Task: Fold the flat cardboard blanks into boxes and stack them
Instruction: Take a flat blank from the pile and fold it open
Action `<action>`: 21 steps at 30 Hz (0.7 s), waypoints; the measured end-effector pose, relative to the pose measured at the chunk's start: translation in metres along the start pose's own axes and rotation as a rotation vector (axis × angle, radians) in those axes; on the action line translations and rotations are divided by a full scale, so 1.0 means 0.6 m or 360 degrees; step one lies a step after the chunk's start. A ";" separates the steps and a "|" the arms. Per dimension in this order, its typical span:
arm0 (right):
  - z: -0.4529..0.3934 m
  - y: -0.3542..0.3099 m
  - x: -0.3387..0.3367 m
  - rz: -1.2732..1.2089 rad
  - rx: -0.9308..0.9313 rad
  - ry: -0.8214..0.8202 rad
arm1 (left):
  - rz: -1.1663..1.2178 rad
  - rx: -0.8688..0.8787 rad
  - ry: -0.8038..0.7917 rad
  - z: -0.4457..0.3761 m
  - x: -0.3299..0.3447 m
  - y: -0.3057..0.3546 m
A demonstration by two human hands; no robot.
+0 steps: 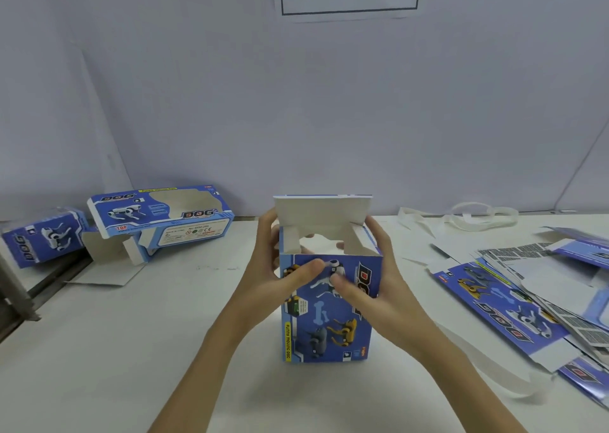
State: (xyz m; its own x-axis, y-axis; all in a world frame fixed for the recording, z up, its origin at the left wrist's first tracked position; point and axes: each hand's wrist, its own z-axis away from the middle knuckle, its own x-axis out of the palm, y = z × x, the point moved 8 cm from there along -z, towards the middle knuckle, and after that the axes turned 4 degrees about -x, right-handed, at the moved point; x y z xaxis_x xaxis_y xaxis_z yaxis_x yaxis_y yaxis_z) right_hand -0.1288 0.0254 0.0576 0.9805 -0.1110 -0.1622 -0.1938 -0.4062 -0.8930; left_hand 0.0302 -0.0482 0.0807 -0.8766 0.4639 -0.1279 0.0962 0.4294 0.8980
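Between your two hands, at the middle of the white table [131, 350], stands the upright blue printed cardboard box [329, 317] with toy dogs on its front. Your left hand [280, 261] grips its upper left edge, thumb across the front panel and fingers curled behind. Your right hand [372, 277] clamps the upper right corner the same way, thumb on the front. That box's top is open, its white lid flap [323, 210] standing up at the back and the side flaps tilted inward. Left of the box, near the wall, a folded blue windowed box [161, 215] lies on its side, with a smaller blue box [43, 238] just beyond it. Right of the box lies a loose pile of flat blue cardboard blanks [514, 300], with white paper strips [478, 215] behind them.
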 end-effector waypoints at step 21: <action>0.011 0.055 0.019 -0.0254 0.0385 -0.0084 | -0.0118 -0.0078 0.0169 -0.006 0.016 -0.001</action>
State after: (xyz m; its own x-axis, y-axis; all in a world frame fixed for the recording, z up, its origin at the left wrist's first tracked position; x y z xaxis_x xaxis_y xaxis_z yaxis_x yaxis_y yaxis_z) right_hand -0.1235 0.0167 0.0232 0.9995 -0.0132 -0.0277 -0.0297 -0.1857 -0.9822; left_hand 0.0199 -0.0469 0.0808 -0.9256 0.3467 -0.1520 0.0083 0.4201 0.9074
